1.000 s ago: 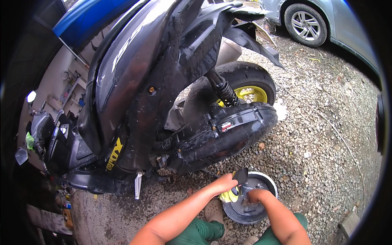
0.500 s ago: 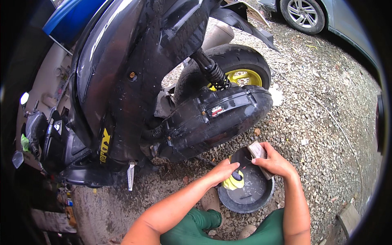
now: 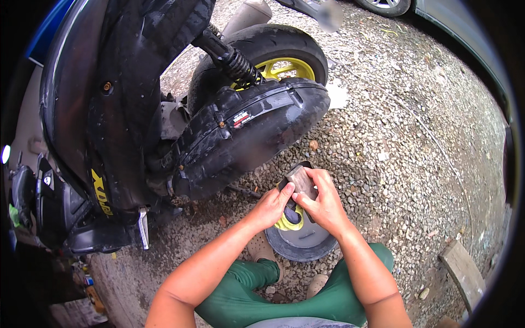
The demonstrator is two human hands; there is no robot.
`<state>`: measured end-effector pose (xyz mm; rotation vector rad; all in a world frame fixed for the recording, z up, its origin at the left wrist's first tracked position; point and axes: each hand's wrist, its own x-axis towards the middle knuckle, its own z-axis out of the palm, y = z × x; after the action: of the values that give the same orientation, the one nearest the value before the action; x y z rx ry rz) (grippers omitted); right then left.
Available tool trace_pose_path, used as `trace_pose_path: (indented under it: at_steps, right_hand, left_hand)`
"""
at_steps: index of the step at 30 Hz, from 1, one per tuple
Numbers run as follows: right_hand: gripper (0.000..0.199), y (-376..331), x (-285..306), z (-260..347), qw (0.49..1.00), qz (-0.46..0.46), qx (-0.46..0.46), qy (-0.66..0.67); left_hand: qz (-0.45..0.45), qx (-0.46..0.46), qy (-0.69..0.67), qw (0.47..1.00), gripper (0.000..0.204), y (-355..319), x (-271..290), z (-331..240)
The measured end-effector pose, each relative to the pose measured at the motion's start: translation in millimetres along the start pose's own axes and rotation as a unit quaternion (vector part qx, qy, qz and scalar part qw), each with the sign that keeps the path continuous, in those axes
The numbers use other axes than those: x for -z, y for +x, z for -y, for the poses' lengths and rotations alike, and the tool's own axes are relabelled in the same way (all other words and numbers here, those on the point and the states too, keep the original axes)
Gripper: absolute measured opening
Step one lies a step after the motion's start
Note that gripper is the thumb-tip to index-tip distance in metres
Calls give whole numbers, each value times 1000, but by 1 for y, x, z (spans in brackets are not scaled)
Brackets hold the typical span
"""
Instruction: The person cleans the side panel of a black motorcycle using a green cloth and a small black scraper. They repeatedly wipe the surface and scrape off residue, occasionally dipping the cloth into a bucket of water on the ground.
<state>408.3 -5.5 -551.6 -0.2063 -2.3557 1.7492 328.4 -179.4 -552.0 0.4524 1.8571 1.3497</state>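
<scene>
Over a round black basin (image 3: 303,252), my two hands meet around a grey-brown wooden-looking block (image 3: 302,183). My right hand (image 3: 324,203) grips the block along its right side, thumb across the near end. A thin black sheet, possibly sandpaper, shows past the block's far edge and beside my left thumb. My left hand (image 3: 272,206) is closed on the sheet's left edge, close against the block; its lower fingers are hidden. Just below the hands, a yellow-green cloth with a dark patch (image 3: 290,220) lies at the basin's left rim. Shallow grey liquid appears to fill the basin.
A black scooter (image 3: 126,109) stands at the left, its engine cover (image 3: 257,128) and yellow-rimmed rear wheel (image 3: 284,68) beyond my hands. A grey car (image 3: 454,33) is at the far right. Gravel (image 3: 394,191) covers the ground; a wooden plank (image 3: 462,273) lies lower right.
My hands have come closer together, and the black sheet now sits against the block. The view has shifted, so the scooter and basin appear further left and higher.
</scene>
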Motion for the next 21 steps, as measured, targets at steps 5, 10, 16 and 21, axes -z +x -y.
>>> trace_pose_path:
  at_steps: [5, 10, 16, 21]
  right_hand:
    - [58, -2, -8, 12, 999, -10, 30, -18]
    - [57, -5, 7, 6, 1000, 9, 15, -26]
    - [85, 6, 24, 2, 963, -18, -79, 258]
    - [26, 11, 29, -18, 894, 46, -211, 392]
  left_hand:
    - [-10, 14, 86, 996, 54, -8, 9, 16]
    - [20, -43, 67, 997, 51, -5, -6, -5]
    - [33, -97, -36, 994, 48, -6, 1, -13]
    - [40, -47, 18, 998, 47, 0, 4, 4]
